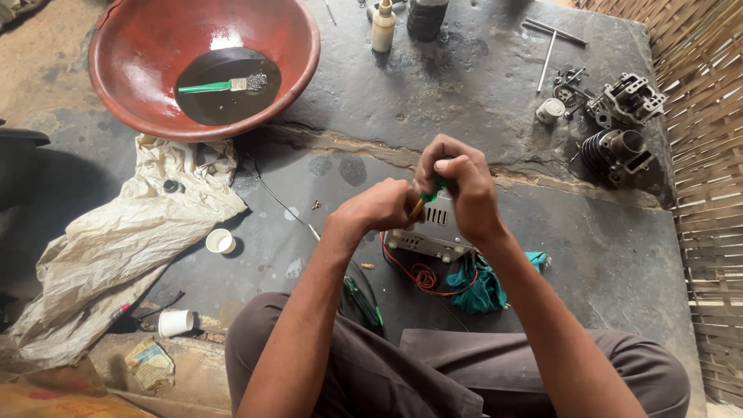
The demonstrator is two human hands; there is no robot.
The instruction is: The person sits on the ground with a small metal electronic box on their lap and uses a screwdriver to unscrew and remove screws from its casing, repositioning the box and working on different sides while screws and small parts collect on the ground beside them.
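- Dark stone slab (480, 85) fills the scene; its right edge runs beside a woven cane wall (708, 193) from 1 to 4 o'clock, leaving bare room along the slab's lower right.
- Red basin (139, 46) at 11 o'clock holds dark liquid and a green-handled brush (213, 86).
- Crumpled cream sheet (124, 232) at 9 o'clock, spreading down to the left edge.
- Engine parts (623, 124), a finned cylinder and a head, at 2 o'clock near the slab's right edge.
- White boxy unit (429, 232) with slotted vents at centre, red wires (422, 277) trailing beneath, teal rag (484, 286) just beside it.
- Right hand (460, 186) curled tight around a green screwdriver handle (435, 186), above the unit.
- Left hand (383, 205) closed, fingers pinching the yellow part of the tool (418, 207), touching the right hand.
- Cream bottle (382, 27) at 12 o'clock, label unreadable.
- Flattened printed packet (149, 362) at 8 o'clock, pale with blue and orange.
- Small white cups (220, 241) and (176, 322) at 8 o'clock.
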